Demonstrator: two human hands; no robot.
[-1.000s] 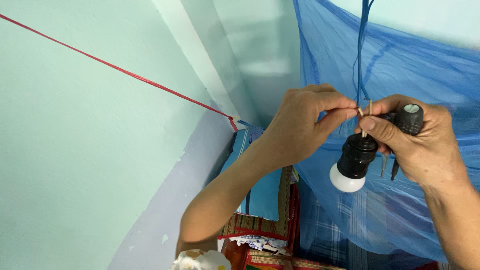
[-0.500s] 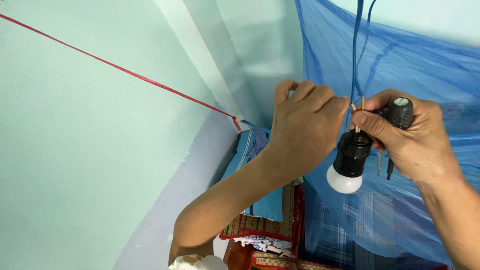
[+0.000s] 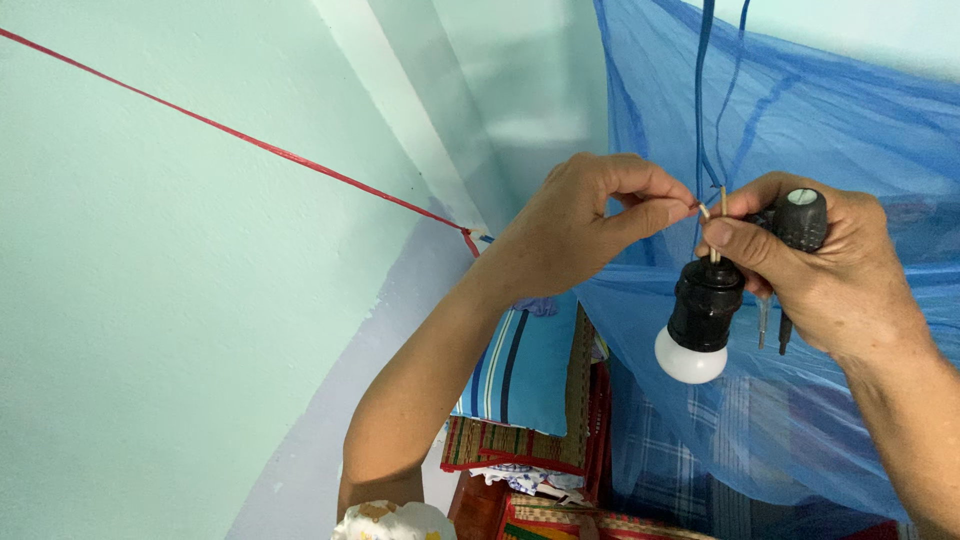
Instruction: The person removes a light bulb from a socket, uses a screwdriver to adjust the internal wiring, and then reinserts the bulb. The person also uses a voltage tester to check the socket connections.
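Fingertips of the left hand (image 3: 570, 225) pinch a bared wire end (image 3: 700, 209), thumb and forefinger closed on it, pointing right toward the right hand (image 3: 830, 270). That hand is curled shut around a black lamp socket (image 3: 706, 305) and a black-handled screwdriver (image 3: 797, 225), its thumb pressing the second wire stub (image 3: 722, 200) just beside the first. The socket hangs upright, long axis vertical, with a white bulb (image 3: 690, 358) below. Blue cables (image 3: 702, 100) rise straight up from the join. Behind hangs blue mosquito netting (image 3: 850, 130); left, a pale green wall (image 3: 150, 300) crossed by a red string (image 3: 250, 140); below, a striped pillow (image 3: 520, 370).
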